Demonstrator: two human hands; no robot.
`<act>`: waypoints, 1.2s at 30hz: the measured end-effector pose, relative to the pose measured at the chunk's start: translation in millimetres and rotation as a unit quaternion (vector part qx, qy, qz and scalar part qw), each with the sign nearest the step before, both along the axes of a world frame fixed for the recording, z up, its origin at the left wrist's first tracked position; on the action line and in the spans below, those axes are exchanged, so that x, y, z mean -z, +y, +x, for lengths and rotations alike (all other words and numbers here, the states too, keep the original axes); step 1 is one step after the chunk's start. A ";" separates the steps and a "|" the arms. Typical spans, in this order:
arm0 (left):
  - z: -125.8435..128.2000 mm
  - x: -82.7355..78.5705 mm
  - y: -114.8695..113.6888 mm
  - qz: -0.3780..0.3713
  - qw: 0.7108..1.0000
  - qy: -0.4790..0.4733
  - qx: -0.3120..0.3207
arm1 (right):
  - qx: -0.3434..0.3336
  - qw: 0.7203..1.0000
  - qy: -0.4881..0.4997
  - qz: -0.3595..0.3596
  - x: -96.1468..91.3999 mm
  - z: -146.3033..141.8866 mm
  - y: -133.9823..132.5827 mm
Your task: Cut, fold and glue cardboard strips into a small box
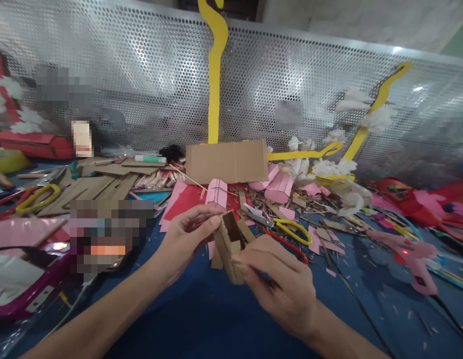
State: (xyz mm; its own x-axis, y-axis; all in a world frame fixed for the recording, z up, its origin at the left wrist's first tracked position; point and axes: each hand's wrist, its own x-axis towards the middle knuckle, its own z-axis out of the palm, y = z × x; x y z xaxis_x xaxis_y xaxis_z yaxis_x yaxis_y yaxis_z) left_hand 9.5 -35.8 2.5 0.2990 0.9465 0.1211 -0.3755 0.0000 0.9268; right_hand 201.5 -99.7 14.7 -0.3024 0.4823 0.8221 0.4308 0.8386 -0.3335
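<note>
A small hollow cardboard box (227,249) hangs tilted above the blue table, its opening facing up and showing a dark inside. My left hand (188,237) grips its upper end, thumb on the near side. My right hand (278,281) pinches the lower right part, where a small pale cardboard piece (236,246) shows at the fingertips; whether that piece is joined to the box I cannot tell. Just beyond the box lie scissors (291,229) with yellow and red handles. A pink paper roll (217,193) with dark lines stands behind my left fingers.
A pink glue gun (407,252) with a lit red light lies at right, its cord trailing forward. Cardboard sheets (93,192) and yellow-handled scissors (40,198) are at left. A cardboard panel (227,160) stands before the perforated metal screen (156,75). Paper scraps litter the blue table (194,324).
</note>
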 end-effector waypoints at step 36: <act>1.9 5.7 1.5 -0.065 0.994 0.087 -0.030 | -0.050 0.911 0.118 -0.391 13.5 4.4 17.7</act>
